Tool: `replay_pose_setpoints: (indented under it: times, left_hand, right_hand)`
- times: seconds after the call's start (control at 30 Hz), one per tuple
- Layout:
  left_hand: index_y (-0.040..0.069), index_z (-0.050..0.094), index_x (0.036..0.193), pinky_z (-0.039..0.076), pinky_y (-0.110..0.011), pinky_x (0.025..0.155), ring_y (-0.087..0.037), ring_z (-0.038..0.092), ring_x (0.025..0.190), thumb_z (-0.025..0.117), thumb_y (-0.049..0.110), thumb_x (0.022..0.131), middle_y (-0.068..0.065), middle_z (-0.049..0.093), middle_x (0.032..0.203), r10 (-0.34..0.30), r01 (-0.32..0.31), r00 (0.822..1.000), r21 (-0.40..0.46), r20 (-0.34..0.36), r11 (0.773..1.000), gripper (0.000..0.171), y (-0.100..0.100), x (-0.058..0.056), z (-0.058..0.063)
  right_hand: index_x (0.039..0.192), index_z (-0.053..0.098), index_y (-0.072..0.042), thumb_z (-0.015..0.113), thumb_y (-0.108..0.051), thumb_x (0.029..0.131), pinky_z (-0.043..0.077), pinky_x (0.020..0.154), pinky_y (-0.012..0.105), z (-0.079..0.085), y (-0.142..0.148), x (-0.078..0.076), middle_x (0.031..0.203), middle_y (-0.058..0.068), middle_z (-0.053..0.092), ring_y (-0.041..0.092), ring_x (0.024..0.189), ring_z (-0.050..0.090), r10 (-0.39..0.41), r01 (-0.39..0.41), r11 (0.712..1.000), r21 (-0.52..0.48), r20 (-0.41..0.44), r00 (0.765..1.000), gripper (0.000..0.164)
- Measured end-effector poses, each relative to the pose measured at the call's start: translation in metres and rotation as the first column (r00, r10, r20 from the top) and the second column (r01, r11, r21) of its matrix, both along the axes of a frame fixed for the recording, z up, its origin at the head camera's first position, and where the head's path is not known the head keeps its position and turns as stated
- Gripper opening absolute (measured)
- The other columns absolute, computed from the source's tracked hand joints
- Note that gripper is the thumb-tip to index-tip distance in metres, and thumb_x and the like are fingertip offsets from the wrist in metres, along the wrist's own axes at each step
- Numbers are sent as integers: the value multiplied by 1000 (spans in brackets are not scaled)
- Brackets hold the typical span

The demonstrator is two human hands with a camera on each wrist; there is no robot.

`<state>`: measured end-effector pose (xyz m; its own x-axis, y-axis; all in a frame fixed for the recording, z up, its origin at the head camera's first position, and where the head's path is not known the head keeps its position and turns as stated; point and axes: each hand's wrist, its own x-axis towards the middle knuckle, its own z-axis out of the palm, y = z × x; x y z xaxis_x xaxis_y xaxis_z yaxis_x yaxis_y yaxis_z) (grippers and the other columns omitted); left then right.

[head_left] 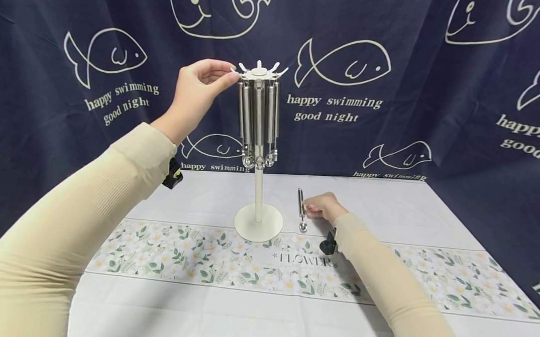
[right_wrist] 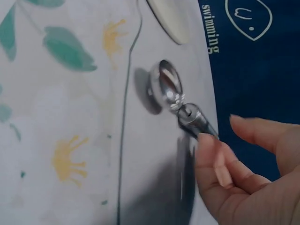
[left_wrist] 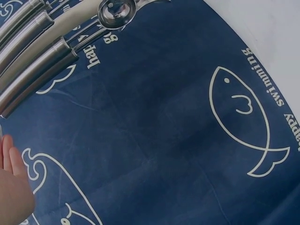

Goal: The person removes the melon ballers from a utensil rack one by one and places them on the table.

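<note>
A white utensil stand (head_left: 258, 222) stands upright in the head view. Several steel-handled utensils (head_left: 259, 118) with small round ends hang from its spoked top. My left hand (head_left: 198, 87) reaches to the left side of that top and pinches one hook tip between thumb and fingertips. In the left wrist view only part of the left hand (left_wrist: 14, 187) shows, below the hanging handles. Right of the base, my right hand (head_left: 324, 207) holds a metal melon baller (right_wrist: 166, 86) by its handle. Its bowl is low over the cloth, and the fingers partly hide the handle.
A white tablecloth (head_left: 178, 305) with a floral band covers the table. Behind it hangs a dark blue curtain (head_left: 325, 141) printed with white fish and lettering. The stand's round base sits between the two arms.
</note>
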<state>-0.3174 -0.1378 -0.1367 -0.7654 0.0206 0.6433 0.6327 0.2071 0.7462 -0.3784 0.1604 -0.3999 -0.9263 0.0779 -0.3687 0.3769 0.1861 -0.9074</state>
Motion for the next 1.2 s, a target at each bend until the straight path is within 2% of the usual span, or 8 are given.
replay_pose_setpoints:
  times: [0.23,0.4,0.63,0.83,1.07,1.2]
  left_hand:
    - [1,69,110,49,-20,89,-9,65,90,79,19,82,4,71,95,20,-20,1000,-25,1,999,34,0,1,0]
    - [1,69,110,50,-21,89,-8,66,89,79,18,82,4,71,94,15,-15,1000,-14,7,1000,34,1,2,0]
    - [0,69,109,50,-22,92,-6,67,89,78,16,83,6,71,93,3,-3,1000,2,12,1000,32,0,3,-2]
    - [-1,70,109,50,-21,91,-5,68,87,77,15,84,7,71,91,12,-12,1000,-9,-8,1000,31,-1,3,-3]
    - [1,72,106,51,-20,89,-2,68,84,77,15,84,8,72,90,56,-57,998,-34,-35,998,26,-1,1,-1]
    - [0,72,105,51,-21,89,-1,68,81,76,13,84,9,72,87,64,-65,997,-28,-37,997,25,0,1,1]
  right_hand:
    - [122,52,17,63,4,86,59,67,24,18,-6,2,58,0,59,7,52,61,-62,53,996,-76,-114,992,40]
    - [120,54,15,64,1,86,59,69,24,36,-15,4,64,0,62,8,56,63,-39,21,993,-113,-162,986,38]
    - [119,59,11,68,-8,88,59,73,23,65,-26,10,74,4,67,7,59,65,1,-22,994,-108,-187,982,38]
    - [111,61,8,70,-9,88,59,67,22,88,-31,18,69,3,67,8,57,65,16,-52,986,-159,-219,976,31]
    - [118,62,10,69,-13,89,59,77,26,112,-37,24,77,3,69,12,70,69,107,-152,981,-123,-317,942,37]
    - [119,63,8,68,-15,90,57,83,28,124,-41,26,86,7,72,14,77,71,146,-196,975,-107,-362,921,37]
